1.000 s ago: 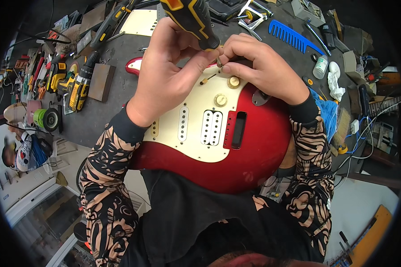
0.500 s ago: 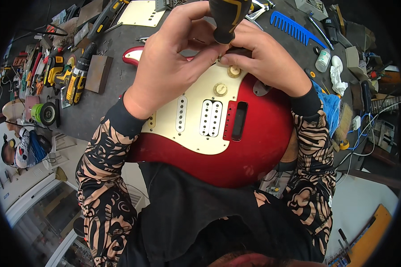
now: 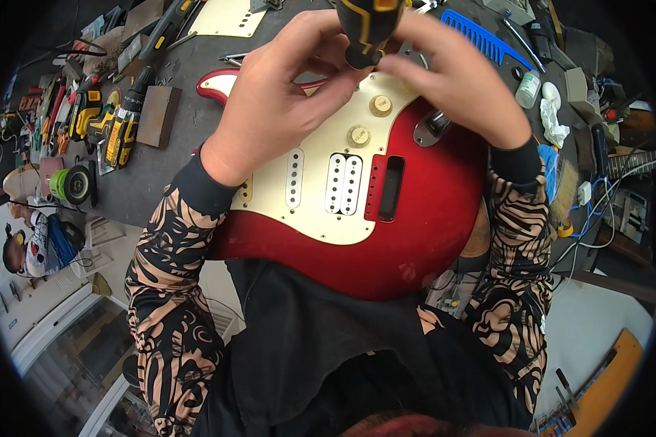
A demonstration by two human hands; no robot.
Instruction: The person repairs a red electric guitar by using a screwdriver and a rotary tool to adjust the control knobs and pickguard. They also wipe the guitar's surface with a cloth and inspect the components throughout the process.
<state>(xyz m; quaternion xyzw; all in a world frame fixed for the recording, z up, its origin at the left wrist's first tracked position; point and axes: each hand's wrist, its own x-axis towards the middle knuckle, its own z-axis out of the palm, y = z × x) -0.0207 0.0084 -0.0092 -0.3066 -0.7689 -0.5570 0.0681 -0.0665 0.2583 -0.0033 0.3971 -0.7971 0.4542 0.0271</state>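
A dark bench (image 3: pixel 146 193) is spreading beyond the red guitar body (image 3: pixel 437 204) and out to both sides of it. The guitar body is lying face up in front of the person, its far side overlapping the bench and its near side sitting above the person's black clothing; a cream pickguard (image 3: pixel 299 222) is covering much of its face. Over its far edge the left hand (image 3: pixel 270 95) is arching, fingers closing around the lower end of a black and yellow screwdriver (image 3: pixel 368 33). The right hand (image 3: pixel 466 95) is hovering over the guitar body's far right part, fingers reaching toward the handle — blurred and partly hidden, so whether they are gripping it I cannot tell. Well left of the guitar body a yellow and black drill (image 3: pixel 120 135) is lying, with a brownish block (image 3: pixel 159 116) sitting nearer to it. Beyond its right side a blue comb (image 3: pixel 477 36) is resting, and a small bottle (image 3: pixel 528 89) is lying to its right. On the guitar body's face — smallest of all — two round knobs (image 3: pixel 358 135) are showing.
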